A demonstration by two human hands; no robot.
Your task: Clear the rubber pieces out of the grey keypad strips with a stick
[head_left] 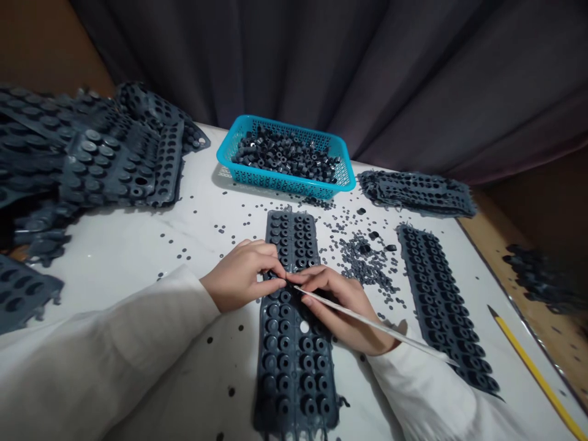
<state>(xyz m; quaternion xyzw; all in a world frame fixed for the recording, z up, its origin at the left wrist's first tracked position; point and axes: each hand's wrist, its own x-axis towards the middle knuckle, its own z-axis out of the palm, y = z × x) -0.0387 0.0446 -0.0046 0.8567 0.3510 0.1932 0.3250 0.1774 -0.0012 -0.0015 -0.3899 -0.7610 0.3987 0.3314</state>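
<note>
1. Head view, sole view. Dark studded sheet (pixel 292 352) lies lengthwise from centre to lower centre of the frame, on the white surface (pixel 124 245).
2. Left hand (pixel 248 275), centre: thumb and forefinger drawn nearly together over the sheet's midsection; cannot tell whether they pinch anything. Right hand (pixel 342 300), just right of it: fingers closed around a pale stick (pixel 367 316), tip beside the left fingertips.
3. Main hazard, my judgement: a slip of that stick could jab the left fingertips, so close are they.
4. Neither palm seems to weigh on the sheet; a hard tug could drag or twist it.
5. Small dark discs (pixel 367 263) lie right of centre, near the right hand; a wrist sweep could scatter them. Flicked ones might mix with the dark pieces in the blue basket (pixel 285 183), upper centre.
6. Yellow pencil (pixel 535 370), lower right, near the surface's edge: a nudge from the right sleeve could roll it off.
</note>
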